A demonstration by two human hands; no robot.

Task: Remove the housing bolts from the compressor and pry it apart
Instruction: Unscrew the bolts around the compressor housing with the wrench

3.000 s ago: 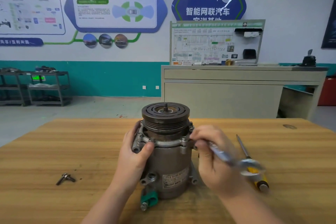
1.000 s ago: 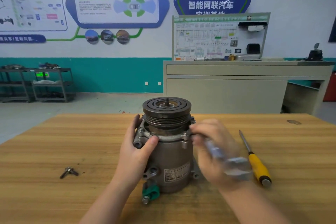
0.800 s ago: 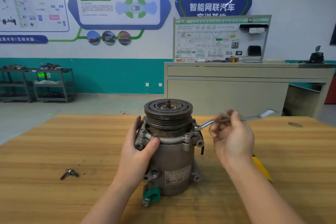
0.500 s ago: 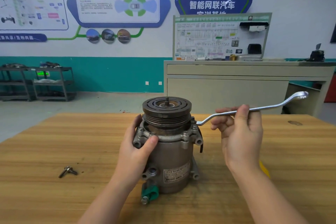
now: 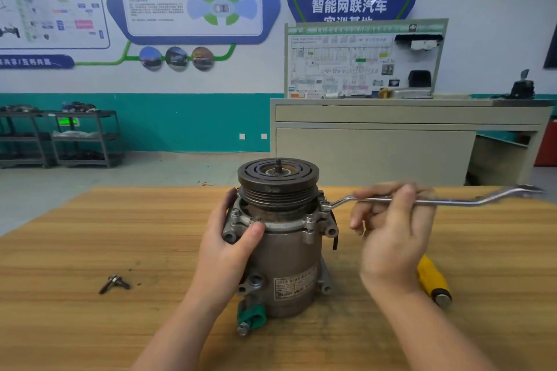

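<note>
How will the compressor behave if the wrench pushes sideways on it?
The compressor stands upright on a narrow base, so it may tip or twist. Its metal body looks heavy, which helps. The left hand gripping its flange likely steadies it against the wrench.

Standing upright at frame centre on the wooden table point(image 5: 90, 250): compressor point(image 5: 283, 253), grooved pulley point(image 5: 278, 182) uppermost, green cap point(image 5: 251, 316) at its base. Gripping the upper flange from the left: left hand point(image 5: 224, 250), thumb lying across the front. Holding the offset ring spanner point(image 5: 422, 200) at centre right: right hand point(image 5: 391, 238), fingers curling round the shank, ring end sitting on a housing bolt point(image 5: 325, 205) at the flange's right edge. Lying lower left: loose bolts point(image 5: 114, 282). Lying lower right, partly hidden behind the right wrist: yellow-handled screwdriver point(image 5: 434, 283).
</note>
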